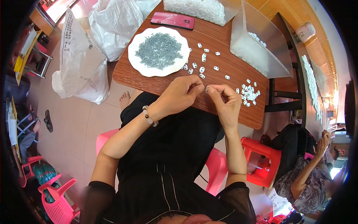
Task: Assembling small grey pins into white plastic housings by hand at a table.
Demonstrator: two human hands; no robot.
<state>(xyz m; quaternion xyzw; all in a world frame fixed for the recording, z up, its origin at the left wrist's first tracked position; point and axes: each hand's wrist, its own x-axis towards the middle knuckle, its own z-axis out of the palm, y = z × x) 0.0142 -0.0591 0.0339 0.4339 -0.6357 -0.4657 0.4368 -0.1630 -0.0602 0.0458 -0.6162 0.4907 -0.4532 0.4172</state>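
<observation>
Above the table's near edge, my two hands meet with fingertips almost touching. My right hand [225,100] pinches a small whitish piece [207,89] between thumb and forefinger. Curled fingers close my left hand [182,93] just beside it; whatever they hold is hidden. Beyond the left hand stands a white scalloped plate [133,56] heaped with small grey metal pins [158,50]. Small white two-hole plastic pieces [201,69] lie scattered right of the plate. A denser pile of white pieces [248,92] sits to the right of my right hand.
A pink phone [172,21] lies behind the plate. Translucent bins [257,56] with white pieces stand at the table's far right. White sacks [84,59] rest on the floor to the left. A red stool [257,143] and another seated person [304,183] are at right.
</observation>
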